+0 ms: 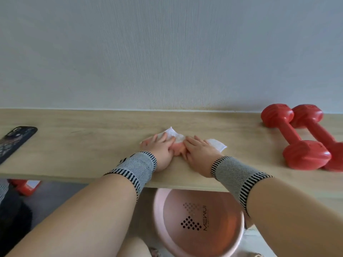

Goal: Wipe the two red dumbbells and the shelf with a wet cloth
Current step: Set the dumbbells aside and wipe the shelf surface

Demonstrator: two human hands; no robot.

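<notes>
— Where's the cloth (177,137)?
— Mid-shelf (92,145), pressed flat under left hand (160,148) and right hand (199,150), fingers straight.
— Dumbbells?
— Two: one dumbbell (293,135), second dumbbell (323,130), side by side at right, long axes running wall to front edge.

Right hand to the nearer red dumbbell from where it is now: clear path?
Probably yes. The right hand lies flat on the cloth, and only bare shelf shows between it and the nearer dumbbell. Nothing stands in that gap; it looks like a sideways reach.

Wooden shelf (92,145); cloth (176,135); dumbbells (295,138); phone (14,141)
</notes>
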